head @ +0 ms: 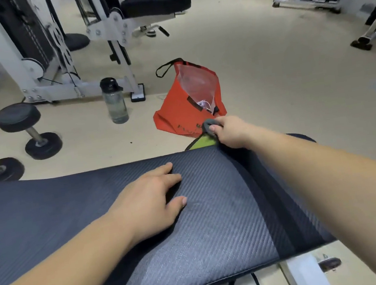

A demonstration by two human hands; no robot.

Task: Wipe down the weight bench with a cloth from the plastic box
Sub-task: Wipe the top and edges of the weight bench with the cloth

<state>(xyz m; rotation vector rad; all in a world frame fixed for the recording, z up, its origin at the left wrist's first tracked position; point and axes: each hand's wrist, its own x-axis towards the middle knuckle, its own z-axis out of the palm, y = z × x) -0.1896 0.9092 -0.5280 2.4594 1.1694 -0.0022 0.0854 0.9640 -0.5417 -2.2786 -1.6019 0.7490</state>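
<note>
The dark textured weight bench pad (217,222) fills the lower half of the view. My left hand (149,203) rests flat on its top, fingers straight. My right hand (229,133) reaches past the pad's far edge and grips a small grey cloth (208,126). Just below that hand, a green-lidded object (202,143) peeks out behind the bench edge; whether it is the plastic box I cannot tell.
An orange bag (178,114) with a clear plastic pouch (198,85) in it lies on the floor beyond the bench. A water bottle (115,101) and two dumbbells (27,131) stand at left. A white exercise machine (104,33) rises behind them.
</note>
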